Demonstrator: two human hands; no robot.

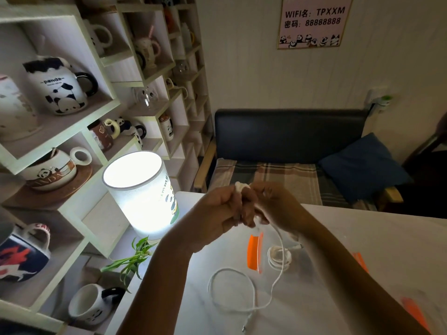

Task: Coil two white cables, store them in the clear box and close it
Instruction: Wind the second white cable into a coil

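Both hands are raised together above the white table (362, 238). My left hand (217, 211) is closed around a small bundle of white cable (278, 274), with loops showing above the fingers. My right hand (273, 204) pinches the same cable beside it. The rest of this cable hangs from my hands and lies in a loose loop on the table, its plug end near the front edge. A second white cable (279, 258) lies coiled inside the clear box (309, 259), which has orange latches (252, 252) and stands open under my right forearm.
A lit cylindrical lamp (140, 192) stands at the table's left, with a small green plant (135, 257) below it. Shelves of panda mugs (60, 85) fill the left side. A dark sofa (290, 136) with a blue cushion stands behind the table.
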